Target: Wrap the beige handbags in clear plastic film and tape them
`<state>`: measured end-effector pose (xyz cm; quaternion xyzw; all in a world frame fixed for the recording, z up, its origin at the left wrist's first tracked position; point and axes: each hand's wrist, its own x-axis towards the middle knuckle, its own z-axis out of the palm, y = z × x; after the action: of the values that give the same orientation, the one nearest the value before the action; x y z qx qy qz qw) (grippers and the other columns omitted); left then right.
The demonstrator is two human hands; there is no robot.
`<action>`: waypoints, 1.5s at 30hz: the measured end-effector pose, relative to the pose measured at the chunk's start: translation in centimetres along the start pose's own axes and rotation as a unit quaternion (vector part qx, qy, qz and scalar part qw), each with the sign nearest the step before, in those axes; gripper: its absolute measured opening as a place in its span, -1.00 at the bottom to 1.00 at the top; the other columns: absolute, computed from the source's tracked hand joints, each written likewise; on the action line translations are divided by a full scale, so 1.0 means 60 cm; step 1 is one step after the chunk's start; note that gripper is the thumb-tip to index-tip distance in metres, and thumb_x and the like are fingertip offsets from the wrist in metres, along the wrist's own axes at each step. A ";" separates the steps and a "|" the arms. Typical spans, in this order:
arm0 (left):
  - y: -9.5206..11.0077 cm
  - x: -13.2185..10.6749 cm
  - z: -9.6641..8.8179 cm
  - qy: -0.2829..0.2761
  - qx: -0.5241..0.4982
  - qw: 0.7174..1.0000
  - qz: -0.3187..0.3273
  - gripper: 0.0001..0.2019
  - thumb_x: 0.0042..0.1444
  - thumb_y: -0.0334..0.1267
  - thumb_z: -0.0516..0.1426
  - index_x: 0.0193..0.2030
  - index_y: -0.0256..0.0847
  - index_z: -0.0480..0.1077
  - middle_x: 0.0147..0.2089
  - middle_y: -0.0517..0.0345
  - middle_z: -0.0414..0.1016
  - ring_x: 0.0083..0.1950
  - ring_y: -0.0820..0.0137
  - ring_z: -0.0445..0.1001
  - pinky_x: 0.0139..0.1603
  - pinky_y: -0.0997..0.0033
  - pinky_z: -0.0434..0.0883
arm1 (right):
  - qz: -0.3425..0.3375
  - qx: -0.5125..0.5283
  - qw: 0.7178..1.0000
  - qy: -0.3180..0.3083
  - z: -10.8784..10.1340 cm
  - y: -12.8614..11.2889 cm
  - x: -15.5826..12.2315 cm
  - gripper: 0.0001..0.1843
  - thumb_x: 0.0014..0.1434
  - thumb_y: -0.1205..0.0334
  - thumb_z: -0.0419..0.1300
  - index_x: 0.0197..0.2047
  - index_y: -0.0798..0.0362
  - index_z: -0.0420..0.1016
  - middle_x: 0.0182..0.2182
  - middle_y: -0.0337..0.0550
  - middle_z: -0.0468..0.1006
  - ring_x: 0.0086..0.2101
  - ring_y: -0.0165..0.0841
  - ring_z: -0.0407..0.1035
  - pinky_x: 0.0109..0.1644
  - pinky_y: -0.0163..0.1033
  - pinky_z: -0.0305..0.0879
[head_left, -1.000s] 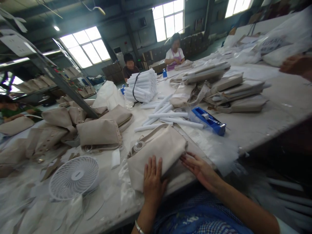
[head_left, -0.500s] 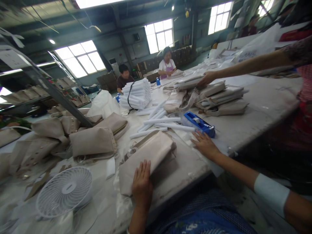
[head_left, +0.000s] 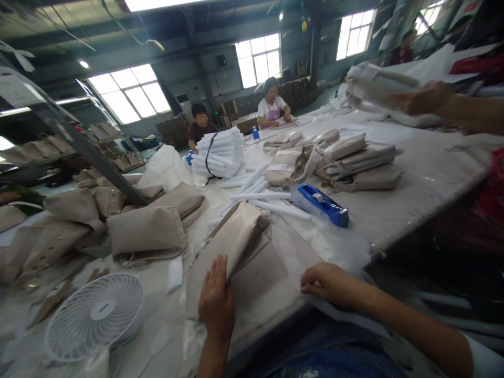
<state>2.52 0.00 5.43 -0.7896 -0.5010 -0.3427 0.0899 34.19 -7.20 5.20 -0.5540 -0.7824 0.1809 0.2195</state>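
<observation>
A folded beige bag with metal eyelets along its edge lies in front of me on the table. My left hand rests flat on its lower part, fingers stretched out and together. Just right of the bag, at the table's front edge, my right hand is closed in a pinch on a thin clear plastic sheet. Part of that sheet hangs over the edge below my wrist. Beyond my right hand stands a blue tape dispenser. Loose white tubes lie behind the bag.
More beige bags are heaped at left, near a white round fan. A bound bundle of white tubes stands farther back. Flat bags are stacked at right. A co-worker's hand holds a bag there; two people sit across the table.
My right hand has come back from beside the tape dispenser to the front edge and closed on the plastic sheet. The bag's top has tilted up. The co-worker's hand has lifted a bag rightward.
</observation>
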 end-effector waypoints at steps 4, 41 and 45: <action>0.001 0.009 -0.004 0.003 -0.010 1.000 -0.025 -0.30 0.24 -0.53 -0.02 0.48 0.02 -0.01 0.37 0.12 0.32 0.35 0.23 0.34 0.35 0.09 0.33 | 0.036 -0.007 0.994 0.104 0.027 0.015 0.037 -0.68 0.34 0.08 0.14 0.07 -0.07 0.58 -0.02 -0.08 0.63 -0.03 -0.14 0.53 0.04 -0.09 0.47; 0.046 -0.118 0.051 -0.012 0.040 0.995 0.087 -0.35 0.18 -0.66 -0.06 0.34 -0.04 0.28 0.34 0.17 0.34 0.38 0.23 0.29 0.30 0.05 0.39 | 0.060 -0.112 0.987 -0.100 0.015 -0.024 0.359 -0.76 0.30 0.26 0.19 -0.05 0.10 0.63 -0.06 0.06 0.64 -0.01 -0.11 0.50 0.15 -0.08 0.37; 0.048 -0.116 0.052 -0.025 0.051 0.995 0.085 -0.34 0.16 -0.66 -0.05 0.35 -0.07 0.26 0.35 0.15 0.33 0.37 0.21 0.31 0.26 0.05 0.44 | 0.124 -0.154 0.968 -0.156 0.054 -0.025 0.430 -0.75 0.08 0.19 0.42 -0.24 0.22 0.67 -0.23 0.25 0.66 -0.15 0.07 0.54 -0.03 0.00 0.45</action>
<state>4.54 -4.94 -0.69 -0.8321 -0.4507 -0.2879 0.1467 23.75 16.58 6.96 -0.6387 -0.7507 0.1678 -0.0170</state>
